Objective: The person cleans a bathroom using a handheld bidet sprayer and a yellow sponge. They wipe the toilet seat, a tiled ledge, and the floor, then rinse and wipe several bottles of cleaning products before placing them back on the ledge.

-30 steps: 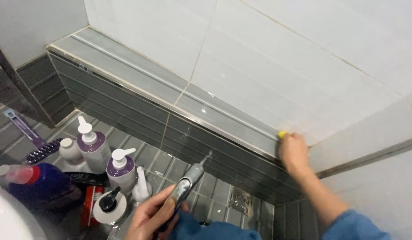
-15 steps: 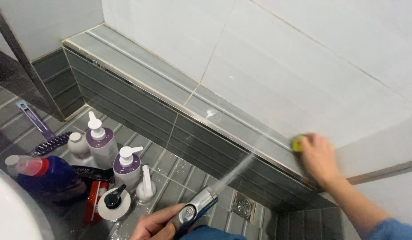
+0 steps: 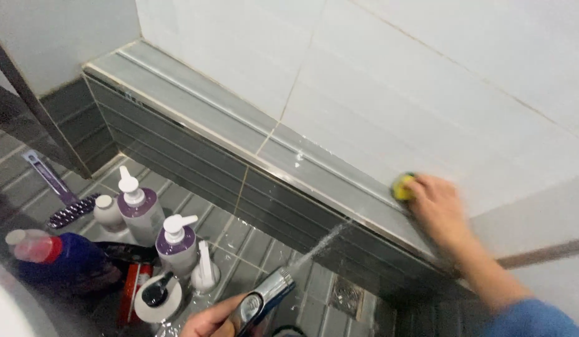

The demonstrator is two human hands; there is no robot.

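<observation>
My right hand [image 3: 440, 211] presses a yellow and green scrub sponge [image 3: 402, 186] on the grey tiled ledge [image 3: 196, 109] where it meets the white wall tiles [image 3: 389, 81]. My left hand [image 3: 209, 322], at the bottom edge, grips a chrome spray nozzle [image 3: 264, 301]. A thin jet of water [image 3: 321, 242] leaves the nozzle and hits the dark tile face below the ledge, left of the sponge.
On the dark tiled floor at the left stand two purple-capped pump bottles [image 3: 139, 212], a small white bottle [image 3: 108, 212], a blue bottle with a red cap [image 3: 58, 256], a white round pump container [image 3: 155, 293] and a purple brush [image 3: 58, 193]. A floor drain [image 3: 347, 296] lies below the ledge.
The nozzle began spraying water toward the ledge front. My right hand with the sponge slid slightly along the ledge, and the view shifted.
</observation>
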